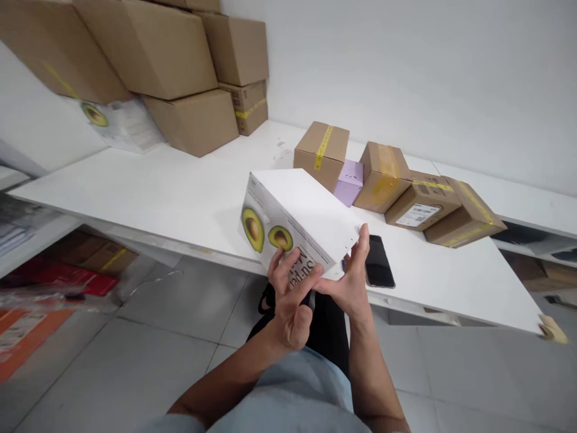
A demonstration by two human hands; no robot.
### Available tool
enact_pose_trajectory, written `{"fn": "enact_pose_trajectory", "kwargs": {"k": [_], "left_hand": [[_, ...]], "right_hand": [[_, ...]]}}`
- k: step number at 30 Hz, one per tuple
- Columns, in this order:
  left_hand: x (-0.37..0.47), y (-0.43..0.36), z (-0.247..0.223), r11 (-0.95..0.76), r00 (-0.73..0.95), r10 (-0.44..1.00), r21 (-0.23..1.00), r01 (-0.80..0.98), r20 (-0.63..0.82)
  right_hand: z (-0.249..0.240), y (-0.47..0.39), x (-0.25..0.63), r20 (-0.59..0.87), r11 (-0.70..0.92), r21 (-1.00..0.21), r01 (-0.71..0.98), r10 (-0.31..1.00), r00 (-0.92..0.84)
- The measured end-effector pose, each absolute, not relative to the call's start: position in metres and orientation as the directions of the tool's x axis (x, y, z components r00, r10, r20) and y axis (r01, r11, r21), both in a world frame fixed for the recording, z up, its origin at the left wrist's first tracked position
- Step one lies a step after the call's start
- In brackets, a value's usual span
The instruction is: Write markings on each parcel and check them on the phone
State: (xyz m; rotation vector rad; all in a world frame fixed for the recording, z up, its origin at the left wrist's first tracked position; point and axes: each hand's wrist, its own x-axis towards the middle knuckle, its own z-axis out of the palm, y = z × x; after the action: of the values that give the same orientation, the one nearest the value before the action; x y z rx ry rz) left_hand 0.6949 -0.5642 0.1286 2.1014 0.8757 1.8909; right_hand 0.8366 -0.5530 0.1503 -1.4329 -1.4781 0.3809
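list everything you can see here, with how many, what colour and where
printed box: 1, white with avocados, at the hands
brown cartons: at least 6, stacked upper left
second avocado box: 1, white, under the stack
taped cartons: 4, brown, right of centre
small box: 1, lilac, between two taped cartons
phone: 1, black, right of the right hand
table: 1, white, middle
lower-left items: red and orange, plus brown cardboard, details unclear
beige piece: 1, table's right corner
wall: white, behind
floor: grey tiles, below
shirt and trousers: pale blue, black, bottom
left hand: 1, bare, touching the printed side
right hand: 1, bare, at the box's near corner
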Motion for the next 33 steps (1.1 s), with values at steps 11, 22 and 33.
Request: {"fn": "enact_pose_trajectory", "kwargs": {"k": [11, 22, 33], "left_hand": [[0.72, -0.56, 0.144, -0.917, 0.276, 0.392, 0.351, 0.189, 0.877], [0.696, -0.528, 0.102, -0.803, 0.267, 0.593, 0.53, 0.273, 0.76], [0.681, -0.486, 0.1, -0.619, 0.12, 0.769, 0.684, 0.386, 0.628]], "right_hand": [[0.169, -0.599, 0.913, 0.62, 0.024, -0.665, 0.747, 0.574, 0.534], [0.142, -0.66, 1.169, 0.493, -0.688, -0.686, 0.235, -0.202, 0.846], [0.131, -0.58, 1.221, 0.355, -0.67, -0.611, 0.422, 0.244, 0.902]]}}
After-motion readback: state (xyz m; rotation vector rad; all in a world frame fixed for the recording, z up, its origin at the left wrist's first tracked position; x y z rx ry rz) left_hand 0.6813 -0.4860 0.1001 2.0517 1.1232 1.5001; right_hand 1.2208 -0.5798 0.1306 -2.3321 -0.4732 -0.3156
